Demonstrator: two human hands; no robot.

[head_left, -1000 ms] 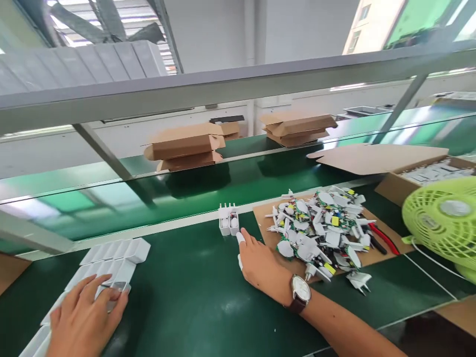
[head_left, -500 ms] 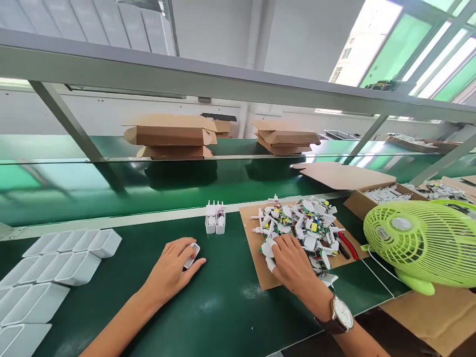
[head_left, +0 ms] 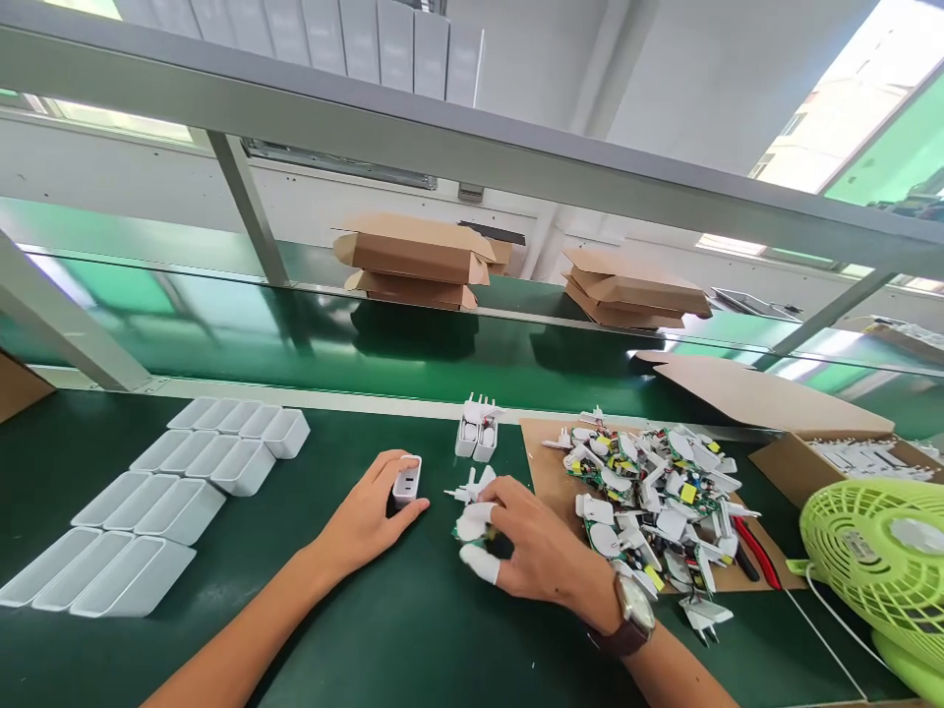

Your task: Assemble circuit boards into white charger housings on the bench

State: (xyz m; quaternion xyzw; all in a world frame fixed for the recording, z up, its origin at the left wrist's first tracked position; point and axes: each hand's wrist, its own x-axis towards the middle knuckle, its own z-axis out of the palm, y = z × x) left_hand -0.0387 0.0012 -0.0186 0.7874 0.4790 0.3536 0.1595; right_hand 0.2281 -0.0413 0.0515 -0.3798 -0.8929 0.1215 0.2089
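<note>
My left hand (head_left: 373, 511) is closed around a small white casing (head_left: 407, 481) with slots in its face, on the green table. My right hand (head_left: 508, 536), with white covers on two fingertips and a watch at the wrist, grips a plug circuit assembly (head_left: 472, 521) with white prongs and a green board. Behind my hands stand two white casings (head_left: 476, 438) side by side, with plug parts in them. A pile of similar assemblies (head_left: 656, 492) lies on brown cardboard (head_left: 542, 462) to the right.
Rows of white open casings (head_left: 177, 506) stand at the left. Red-handled pliers (head_left: 757, 553) lie right of the pile, near a green fan (head_left: 870, 560). A box of white parts (head_left: 803, 467) is behind the fan. Folded cartons (head_left: 417, 256) sit beyond the green surface.
My right hand has moved left from the pile, bringing a plug circuit assembly with it. My left hand still holds the casing, whose slotted face now shows. The camera view has turned left.
</note>
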